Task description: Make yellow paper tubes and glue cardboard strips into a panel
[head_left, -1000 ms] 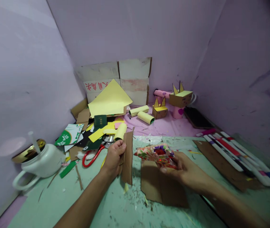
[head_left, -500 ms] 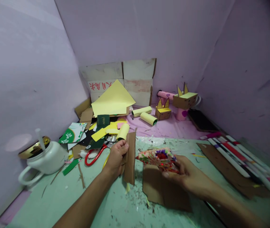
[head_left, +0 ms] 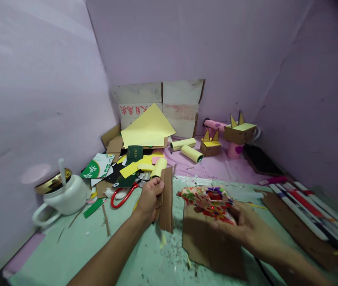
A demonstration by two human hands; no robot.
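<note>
My left hand (head_left: 149, 200) is closed on a strip of brown cardboard (head_left: 166, 202), held upright over the table. In my right hand (head_left: 246, 226) is a hot glue gun (head_left: 206, 198) with a colourful floral covering and a small red light. Its tip points left toward the strip, with a gap between them. A pale glue stick (head_left: 248, 195) juts from its back. Below the gun lies a flat cardboard piece (head_left: 207, 246), partly hidden by my hand. Just beyond my left hand are red-handled scissors (head_left: 123, 198) and a yellow paper roll (head_left: 159, 167).
A white mug (head_left: 68, 196) with a gold lid and straw stands left. Behind are paper scraps, yellow sheets (head_left: 148, 129), two yellow rolls (head_left: 191, 153) and a small eared cardboard box (head_left: 210, 147). Markers (head_left: 301, 214) and a black phone (head_left: 261, 159) lie right.
The view has shifted, so everything sits slightly further right. Both hands keep their hold on the cardboard strip and the glue gun. The gun's back end and glue stick show more clearly.
</note>
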